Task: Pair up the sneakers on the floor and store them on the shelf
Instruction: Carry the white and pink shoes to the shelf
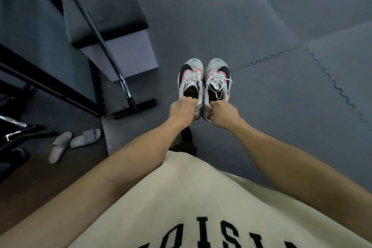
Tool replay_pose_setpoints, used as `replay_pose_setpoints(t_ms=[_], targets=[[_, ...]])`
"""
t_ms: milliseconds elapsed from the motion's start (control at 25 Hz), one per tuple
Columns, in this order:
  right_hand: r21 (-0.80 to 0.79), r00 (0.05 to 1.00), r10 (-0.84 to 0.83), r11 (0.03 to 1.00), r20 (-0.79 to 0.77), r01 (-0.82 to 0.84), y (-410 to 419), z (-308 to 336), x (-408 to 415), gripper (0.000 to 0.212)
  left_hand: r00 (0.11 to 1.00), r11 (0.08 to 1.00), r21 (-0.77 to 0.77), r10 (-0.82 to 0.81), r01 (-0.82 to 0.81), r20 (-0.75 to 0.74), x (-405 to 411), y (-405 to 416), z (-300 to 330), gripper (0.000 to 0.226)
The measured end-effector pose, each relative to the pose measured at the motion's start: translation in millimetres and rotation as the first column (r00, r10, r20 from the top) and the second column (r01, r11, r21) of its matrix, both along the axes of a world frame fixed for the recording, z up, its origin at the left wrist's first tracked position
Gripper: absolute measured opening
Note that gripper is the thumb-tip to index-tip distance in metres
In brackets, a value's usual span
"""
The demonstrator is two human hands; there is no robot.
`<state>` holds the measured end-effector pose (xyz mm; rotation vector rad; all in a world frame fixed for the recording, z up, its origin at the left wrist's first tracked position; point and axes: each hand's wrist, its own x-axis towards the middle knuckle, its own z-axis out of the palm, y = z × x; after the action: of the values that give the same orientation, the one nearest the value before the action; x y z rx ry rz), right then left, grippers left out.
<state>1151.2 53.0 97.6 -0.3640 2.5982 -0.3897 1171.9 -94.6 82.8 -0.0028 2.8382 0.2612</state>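
Head view, step: you hold one matched pair, so the pairing looks done for these two; storing is not yet done.
Left hand point(182, 109): fingers curled over the heel collar of the left white mesh sneaker with black and pink panels point(190, 81), centre of frame.
Right hand point(223, 113): fingers curled on the heel of the right white sneaker of the same pattern point(218, 80); the two shoes touch side by side, toes pointing away.
Next move: probably carry both toward the dark metal shelf frame point(48, 84), left side of frame.
In the way: a black floor wiper with a long metal handle point(120, 78) leans near the shelf; pale grey slippers point(74, 143) lie at lower left.
Floor: grey interlocking foam mats point(281, 26).
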Motion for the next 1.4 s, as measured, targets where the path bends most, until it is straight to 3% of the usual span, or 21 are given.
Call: replay_pose_setpoints(t_ms=[200,360,560,1000,1400], targets=[[-0.015,0.998,-0.056,0.998,0.009,0.056,4,-9,-116,0.008,0.999,0.999,-0.012,-0.043,0.043,0.017,-125,1,-21,0.010],[-0.017,0.994,-0.099,0.995,0.052,0.100,0,-5,-224,0.028,0.995,0.995,-0.008,-0.097,0.097,0.029,-236,-3,-17,0.009],[-0.043,0.991,-0.128,0.991,0.041,0.130,-5,3,-345,0.033,0.992,0.992,-0.020,-0.123,0.123,0.020,-363,-12,-11,0.008],[-0.056,0.996,-0.001,0.998,0.087,0.006,12,3,-673,0.031,0.997,0.999,-0.042,0.014,-0.011,0.075,-668,8,-2,0.010],[-0.026,0.989,0.147,0.989,0.035,-0.146,-12,-4,-967,0.014,0.977,0.981,0.009,0.191,-0.192,0.097,-937,-11,-1,0.007]])
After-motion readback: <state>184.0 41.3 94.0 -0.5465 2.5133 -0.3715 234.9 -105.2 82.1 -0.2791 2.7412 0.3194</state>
